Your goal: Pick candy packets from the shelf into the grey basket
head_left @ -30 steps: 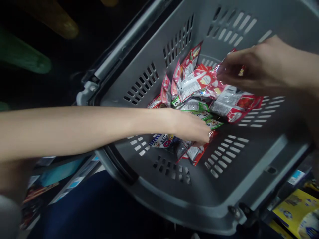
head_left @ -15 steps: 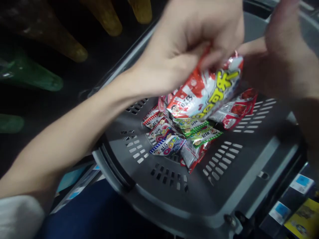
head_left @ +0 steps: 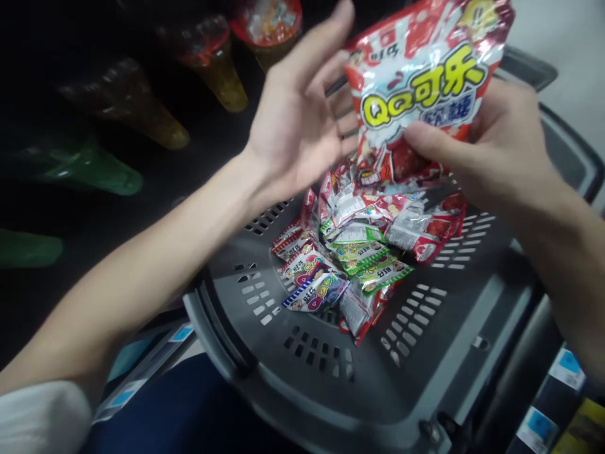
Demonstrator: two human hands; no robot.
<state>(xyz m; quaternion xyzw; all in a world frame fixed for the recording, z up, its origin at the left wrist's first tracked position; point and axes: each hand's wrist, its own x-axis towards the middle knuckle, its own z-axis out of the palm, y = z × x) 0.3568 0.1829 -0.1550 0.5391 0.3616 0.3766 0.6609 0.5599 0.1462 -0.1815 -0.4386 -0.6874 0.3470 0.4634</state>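
My right hand [head_left: 491,148] grips a red and white candy bag [head_left: 420,82] with yellow lettering by its lower edge, holding it up above a grey plastic shopping basket [head_left: 439,359]. My left hand [head_left: 302,116] is spread open just left of the bag, palm toward it, holding nothing. In the bottom of the basket lies a heap of small snack packets [head_left: 354,252], red, green and blue ones.
On the dark shelf at the upper left stand cone-shaped packages, yellow [head_left: 220,72] and green [head_left: 94,170]. Shelf price tags [head_left: 570,366] show at the lower right and lower left [head_left: 142,366].
The red bag has been lifted from the basket up toward the camera. My left hand let go of it and opened; my right hand now holds it alone.
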